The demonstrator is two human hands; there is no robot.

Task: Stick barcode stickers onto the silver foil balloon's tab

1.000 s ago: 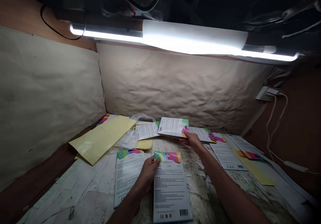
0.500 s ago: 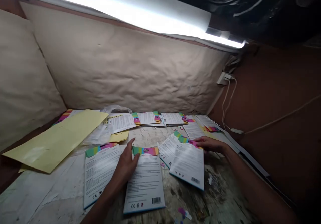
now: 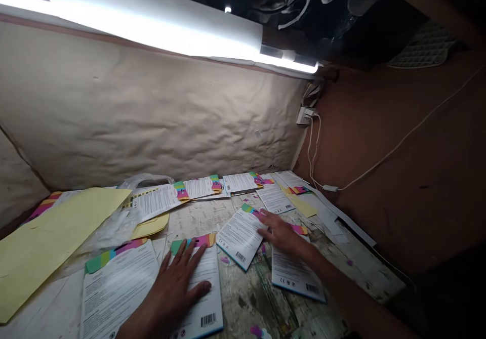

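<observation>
The tilted barcoded packet point(image 3: 240, 240) lay at nine o'clock from the nearer right hand point(image 3: 280, 234), its long axis one-to-seven; whether this hand gripped it, I could not tell. The left hand point(image 3: 176, 283) was spread open upon another packet point(image 3: 210, 303).

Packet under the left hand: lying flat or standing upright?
Flat: the packet lies on the worktable, its barcode facing up, with the left hand spread over it.

Low and left of centre in the frame, my left hand point(image 3: 178, 282) lies spread over a white packet point(image 3: 209, 283), right of centre my right hand point(image 3: 281, 231) touches a slanted packet point(image 3: 238, 234), and a yellow sheet point(image 3: 56, 240) lies lower left.
</observation>
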